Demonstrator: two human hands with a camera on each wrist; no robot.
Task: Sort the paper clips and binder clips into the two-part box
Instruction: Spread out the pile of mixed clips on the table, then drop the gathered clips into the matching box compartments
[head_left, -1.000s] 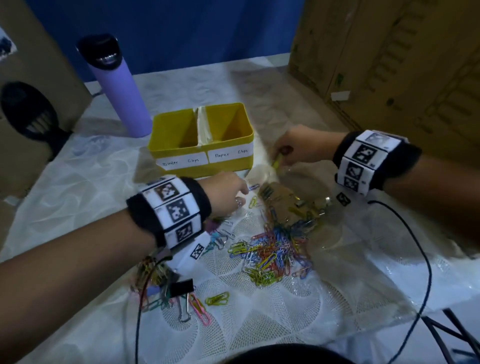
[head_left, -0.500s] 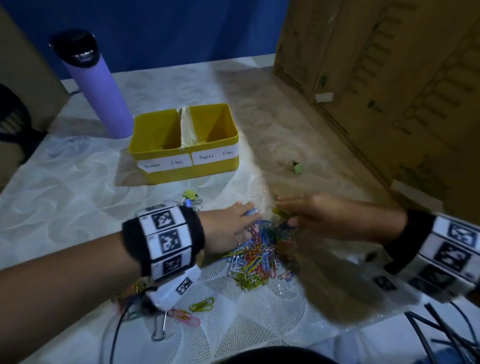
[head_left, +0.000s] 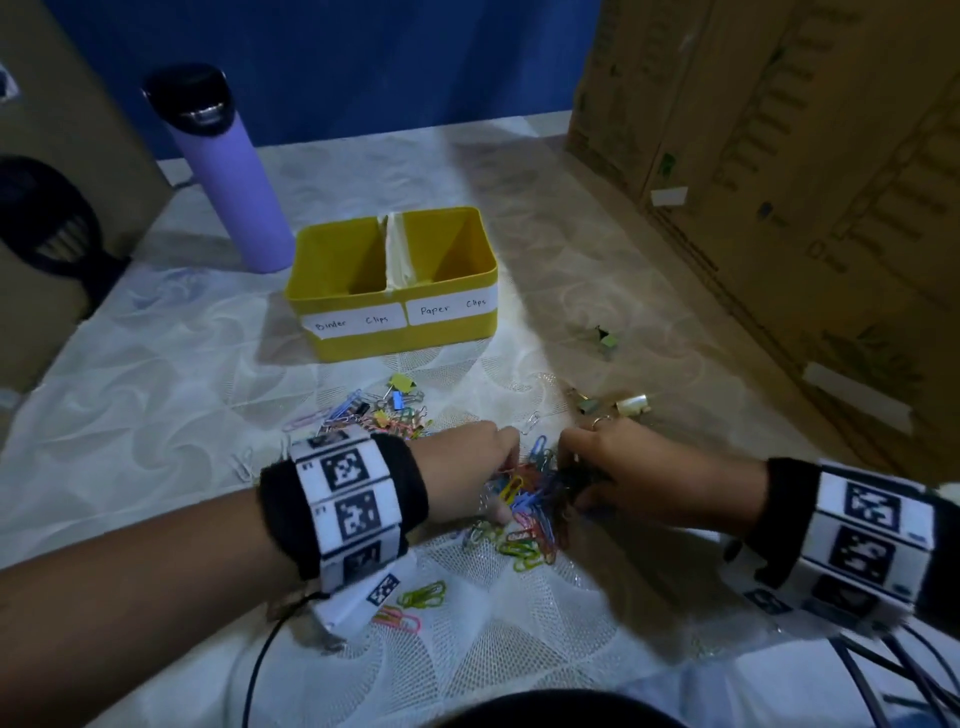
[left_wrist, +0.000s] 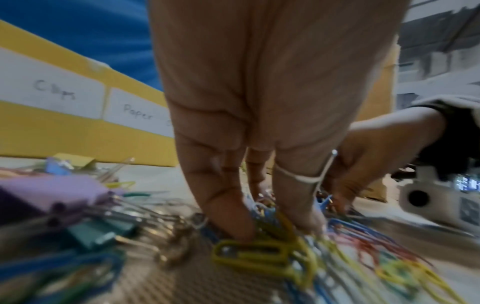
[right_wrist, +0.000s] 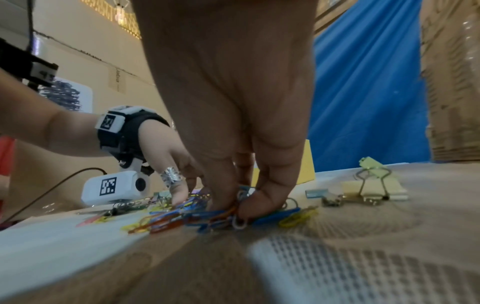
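2 hands are working in the same heap of paper clips (head_left: 524, 506), which is lying on the tablecloth (head_left: 156, 374) between them, in front of the two-part box (head_left: 392, 280).

Going from the left, the left hand (head_left: 462, 475) is reaching down with its fingers (left_wrist: 228, 209) nearly straight, the tips pressing into the yellow and blue clips; it is touching them, and I cannot see that it is gripping any. Behind its wrist, more paper clips and small binder clips (head_left: 397, 392) are lying mixed, nearer to the box.

Next, the right hand (head_left: 618, 475) is pinching a few clips between thumb and fingertips (right_wrist: 221, 197) at the right edge of the heap. Just beyond it, 2 or 3 more binder clips (right_wrist: 374, 185) are resting apart.

I think the pinch should be closing on only 1 kind, because the wire clips are hooking together. Lifting slowly should let the strays fall before going to the compartment labelled "Paper Clips".
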